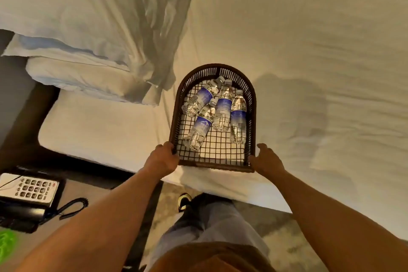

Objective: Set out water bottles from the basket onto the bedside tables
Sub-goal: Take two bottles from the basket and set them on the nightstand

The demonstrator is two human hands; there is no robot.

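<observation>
A dark brown wicker basket with a grid bottom rests on the white bed near its edge. Several clear water bottles with blue labels lie flat inside it, one of them along the right side. My left hand grips the basket's near left corner. My right hand is against the near right corner, fingers curled at the rim. The bedside table is at the lower left.
A telephone with a coiled cord sits on the bedside table. White pillows are stacked at the upper left. The white bed sheet fills the right. My legs and a shoe stand on patterned carpet below.
</observation>
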